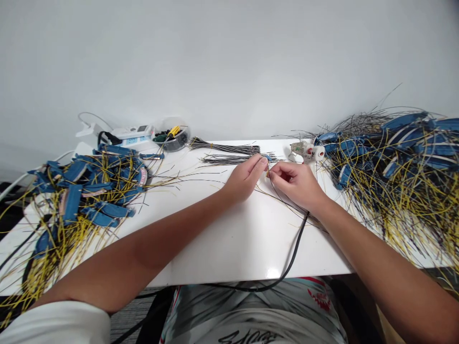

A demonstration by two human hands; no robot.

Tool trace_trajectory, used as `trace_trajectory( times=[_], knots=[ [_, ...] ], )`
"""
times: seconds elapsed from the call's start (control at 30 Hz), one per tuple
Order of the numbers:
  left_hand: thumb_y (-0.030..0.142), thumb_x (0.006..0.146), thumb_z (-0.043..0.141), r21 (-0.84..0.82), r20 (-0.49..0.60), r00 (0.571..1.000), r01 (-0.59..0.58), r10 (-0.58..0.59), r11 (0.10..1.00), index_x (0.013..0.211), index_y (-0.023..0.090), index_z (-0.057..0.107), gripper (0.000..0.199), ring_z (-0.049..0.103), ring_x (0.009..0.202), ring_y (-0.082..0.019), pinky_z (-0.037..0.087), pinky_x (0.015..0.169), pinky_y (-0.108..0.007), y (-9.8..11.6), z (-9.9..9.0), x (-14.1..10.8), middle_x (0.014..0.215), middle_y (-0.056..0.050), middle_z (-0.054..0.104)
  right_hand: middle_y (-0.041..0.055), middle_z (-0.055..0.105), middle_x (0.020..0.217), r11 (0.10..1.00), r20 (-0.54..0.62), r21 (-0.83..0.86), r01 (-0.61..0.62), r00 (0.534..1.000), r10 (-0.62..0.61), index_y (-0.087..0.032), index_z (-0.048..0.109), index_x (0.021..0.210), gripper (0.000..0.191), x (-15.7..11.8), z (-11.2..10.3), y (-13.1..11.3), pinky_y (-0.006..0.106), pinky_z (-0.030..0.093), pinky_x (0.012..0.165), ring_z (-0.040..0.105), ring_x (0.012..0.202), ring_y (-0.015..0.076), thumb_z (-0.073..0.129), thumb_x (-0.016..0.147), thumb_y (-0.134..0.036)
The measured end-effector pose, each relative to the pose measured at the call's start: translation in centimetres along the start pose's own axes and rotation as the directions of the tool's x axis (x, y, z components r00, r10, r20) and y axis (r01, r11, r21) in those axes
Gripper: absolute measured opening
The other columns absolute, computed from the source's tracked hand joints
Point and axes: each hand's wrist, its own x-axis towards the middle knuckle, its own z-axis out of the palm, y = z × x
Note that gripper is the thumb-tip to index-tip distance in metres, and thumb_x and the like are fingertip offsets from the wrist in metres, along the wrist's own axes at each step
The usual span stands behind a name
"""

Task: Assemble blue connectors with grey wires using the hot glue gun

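My left hand (245, 177) is closed over the middle of the white table (218, 248). A small blue part (267, 157), mostly hidden, shows at its fingertips. Close beside it, my right hand (296, 184) pinches thin wire (271, 184) with thumb and forefinger. Dark and yellowish wires trail from between the hands toward the right forearm. Just beyond the hands lie two bundles of dark wires (229, 147), one held by a yellow band.
Blue curved pieces with yellow and black wires heap up at left (73, 200) and right (401, 157). A round clear container (179, 141), a white power strip (134, 136) and a whitish device (306, 150) stand at the back. A black cable (296, 248) crosses the front edge.
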Motion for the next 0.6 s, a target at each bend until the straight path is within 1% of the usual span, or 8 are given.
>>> trace_trajectory(
  times=[0.23,0.33,0.47,0.6],
  knots=[
    [0.054,0.111,0.040,-0.005,-0.007,1.000,0.012,-0.012,1.000,0.092,0.022,0.055,0.041,0.048,0.071,-0.016,0.039,0.069,-0.030,-0.2,0.0,0.1,0.074,0.001,0.047,-0.0026,0.052,0.066,1.000,0.004,0.010,-0.007,1.000,0.007,-0.020,0.061,0.074,0.016,0.0,0.0,0.1,0.029,0.032,0.059,0.043,0.063,0.0125,0.065,0.090,-0.023],
    [0.052,0.112,0.040,0.014,0.007,1.000,-0.001,0.001,1.000,0.090,0.022,0.051,0.039,0.047,0.072,-0.016,0.037,0.069,-0.030,0.1,0.0,0.0,0.075,0.001,0.047,-0.0027,0.052,0.067,1.000,0.001,0.009,0.001,1.000,-0.001,-0.020,0.062,0.075,0.016,0.0,0.0,0.2,0.029,0.032,0.059,0.043,0.063,0.0125,0.065,0.090,-0.023],
    [0.046,0.109,0.049,0.090,-0.011,0.999,-0.042,0.043,0.995,0.087,0.022,0.044,0.033,0.043,0.072,-0.016,0.034,0.069,-0.030,0.6,0.0,-0.3,0.077,0.002,0.046,-0.0025,0.052,0.066,1.000,-0.009,-0.005,0.019,1.000,-0.019,-0.019,0.064,0.076,0.018,0.1,-0.1,0.3,0.030,0.032,0.059,0.043,0.063,0.0126,0.064,0.093,-0.026],
    [0.044,0.110,0.046,0.202,-0.051,0.993,-0.097,0.110,0.975,0.089,0.022,0.048,0.030,0.047,0.078,-0.018,0.033,0.074,-0.032,0.8,0.2,-0.4,0.082,0.000,0.051,-0.0019,0.053,0.068,1.000,-0.026,-0.011,0.026,0.999,-0.026,-0.020,0.066,0.080,0.017,0.1,-0.2,0.4,0.030,0.033,0.060,0.044,0.063,0.0132,0.064,0.095,-0.029]
  ],
)
